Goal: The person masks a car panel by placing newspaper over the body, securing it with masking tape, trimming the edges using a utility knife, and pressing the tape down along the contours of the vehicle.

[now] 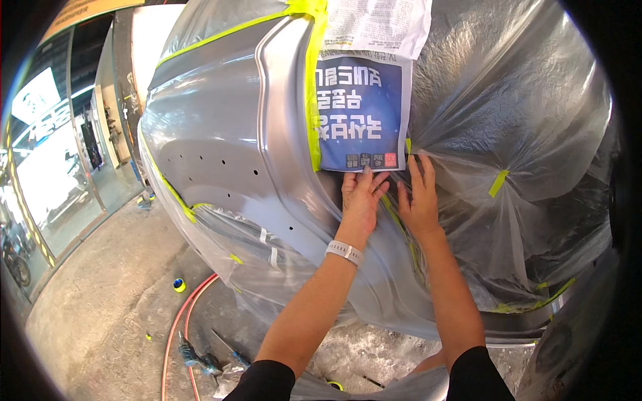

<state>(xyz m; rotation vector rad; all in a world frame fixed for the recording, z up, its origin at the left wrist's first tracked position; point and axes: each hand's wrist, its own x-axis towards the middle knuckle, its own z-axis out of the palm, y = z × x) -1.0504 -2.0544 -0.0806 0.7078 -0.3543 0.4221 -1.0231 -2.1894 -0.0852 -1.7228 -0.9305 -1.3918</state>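
A sheet of newspaper hangs along the rear edge of a grey primed car body panel, fixed at its left side by yellow-green masking tape. My left hand, with a pale band on the wrist, grips the sheet's lower edge; one digit lies over the print and others are at the edge. Just right of the paper's lower corner, my right hand rests with fingers apart on clear masking film. Its fingertips are beside a small tape piece. The surface behind the paper is hidden.
Red air hoses, a cordless power tool and a tape roll lie on the concrete floor. More film drapes below the panel's small holes. Glass doors stand at left.
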